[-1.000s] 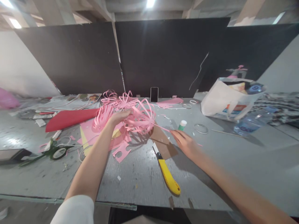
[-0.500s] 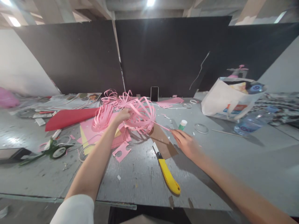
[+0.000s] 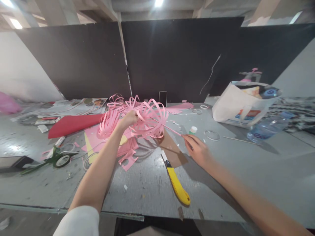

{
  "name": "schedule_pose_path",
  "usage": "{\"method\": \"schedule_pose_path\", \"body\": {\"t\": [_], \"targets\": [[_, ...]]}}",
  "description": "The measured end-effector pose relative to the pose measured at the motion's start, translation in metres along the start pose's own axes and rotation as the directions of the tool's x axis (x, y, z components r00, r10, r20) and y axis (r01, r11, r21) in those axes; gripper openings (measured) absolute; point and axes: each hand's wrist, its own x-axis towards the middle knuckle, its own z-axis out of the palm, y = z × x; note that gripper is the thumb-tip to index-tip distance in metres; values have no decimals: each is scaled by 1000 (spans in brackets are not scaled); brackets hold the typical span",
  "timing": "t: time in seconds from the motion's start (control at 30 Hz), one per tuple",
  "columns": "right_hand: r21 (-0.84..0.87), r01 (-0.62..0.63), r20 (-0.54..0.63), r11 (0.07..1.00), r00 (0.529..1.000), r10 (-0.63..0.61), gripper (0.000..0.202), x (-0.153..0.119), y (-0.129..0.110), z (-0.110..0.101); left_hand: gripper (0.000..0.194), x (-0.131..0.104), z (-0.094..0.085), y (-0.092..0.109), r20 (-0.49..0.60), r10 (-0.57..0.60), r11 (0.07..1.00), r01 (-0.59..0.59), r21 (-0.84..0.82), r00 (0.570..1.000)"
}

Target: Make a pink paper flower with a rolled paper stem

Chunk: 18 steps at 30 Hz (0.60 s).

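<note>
A looped ball of pink paper strips (image 3: 154, 118) hangs over the middle of the table. My left hand (image 3: 131, 118) pinches its left side. A thin pink stick (image 3: 172, 129) runs from inside the ball to my right hand (image 3: 195, 148), whose fingers are closed on its lower end. Left of the ball lies a rounded bundle of pink strips (image 3: 108, 124), with more curled pink strips (image 3: 131, 104) behind it. Beneath them are pink and yellow sheets. Nearer me, a yellow utility knife (image 3: 178, 186) rests by a brown card (image 3: 173, 152).
To the left are a red sheet (image 3: 73, 125), green-handled scissors (image 3: 52, 157) and a tape roll (image 3: 62, 160). A phone (image 3: 162, 98) leans on the black board. On the right stand a glue stick (image 3: 192, 130), a wire coil (image 3: 212, 135), a white bag (image 3: 228, 105) and a bottle (image 3: 268, 129).
The strip ball has shifted slightly right and spread more, and more of the stick shows. My right hand has moved a little to the right.
</note>
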Motion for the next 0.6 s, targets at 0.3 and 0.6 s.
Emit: {"method": "schedule_pose_path", "body": {"t": [0.3,0.6], "targets": [[0,18,3,1000,1000,-18,47,0,2,-2,12,-11,-10,18,-24,97,995,-97,2,995],[10,72,8,997,997,-72,50,4,-2,-5,18,-15,2,42,44,76,997,-75,-20,996]]}}
